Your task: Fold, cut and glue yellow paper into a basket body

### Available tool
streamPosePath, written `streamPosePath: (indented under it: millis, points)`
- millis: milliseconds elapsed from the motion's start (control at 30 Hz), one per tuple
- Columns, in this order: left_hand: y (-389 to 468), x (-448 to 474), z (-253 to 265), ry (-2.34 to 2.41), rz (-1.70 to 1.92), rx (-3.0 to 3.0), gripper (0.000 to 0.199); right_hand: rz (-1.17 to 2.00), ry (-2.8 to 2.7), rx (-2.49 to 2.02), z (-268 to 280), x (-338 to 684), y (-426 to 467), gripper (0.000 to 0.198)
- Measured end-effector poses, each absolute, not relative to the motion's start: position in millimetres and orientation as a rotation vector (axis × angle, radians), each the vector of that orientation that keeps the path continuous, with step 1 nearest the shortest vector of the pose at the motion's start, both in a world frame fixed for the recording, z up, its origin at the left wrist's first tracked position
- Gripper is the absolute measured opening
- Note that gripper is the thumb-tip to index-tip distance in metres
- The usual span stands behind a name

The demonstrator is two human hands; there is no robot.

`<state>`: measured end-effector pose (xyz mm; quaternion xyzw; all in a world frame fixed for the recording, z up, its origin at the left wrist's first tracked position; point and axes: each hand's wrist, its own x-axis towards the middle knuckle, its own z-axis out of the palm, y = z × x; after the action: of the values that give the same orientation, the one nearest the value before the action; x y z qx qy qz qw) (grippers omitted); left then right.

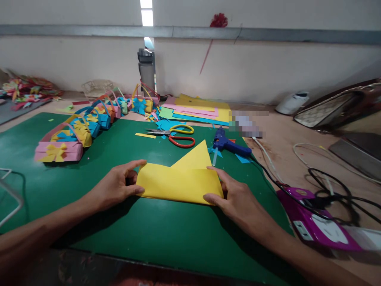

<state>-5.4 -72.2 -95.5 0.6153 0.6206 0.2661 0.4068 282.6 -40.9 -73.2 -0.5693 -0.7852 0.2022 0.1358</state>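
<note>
Both hands hold a folded sheet of yellow paper (pixel 178 182) just over the green mat (pixel 119 226). My left hand (pixel 119 182) pinches its left end, thumb at the lower corner and index finger along the top. At the right end, my right hand (pixel 232 194) grips it between thumb and fingers. A pointed triangular flap stands up behind the folded strip. Beyond the paper lie scissors (pixel 174 134) with one yellow and one red handle. A blue glue gun (pixel 229 145) rests right of them, a glue stick poking out.
A row of small paper baskets (pixel 61 151) with bows runs along the left. Coloured paper sheets (pixel 196 109) are stacked at the back, near a grey bottle (pixel 147 73). A purple power strip (pixel 321 222) and cables lie right; a bag (pixel 342 105) stands behind.
</note>
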Motion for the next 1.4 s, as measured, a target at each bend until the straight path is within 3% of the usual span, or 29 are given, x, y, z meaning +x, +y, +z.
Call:
streamPosePath:
  millis: [467, 733, 1067, 1400]
  points:
    - [-76.0, -5.6, -94.2, 1.606, 0.625, 1.736, 0.07, 0.629, -2.25, -1.652, -74.6, 285.0, -41.5, 0.066]
    - [-75.6, -11.4, -103.2, 1.674, 0.581, 1.838, 0.072, 0.93, -2.129, -1.611, -72.8, 287.0, -42.2, 0.065]
    - [-78.0, -6.6, -94.7, 1.743, 0.49, 1.858, 0.071, 0.991, -2.118, -1.607, -73.5, 295.1, -40.2, 0.073]
    - [-77.9, -9.8, -98.8, 1.756, 0.501, 1.885, 0.07, 0.724, -2.239, -1.652, -73.1, 293.0, -43.9, 0.067]
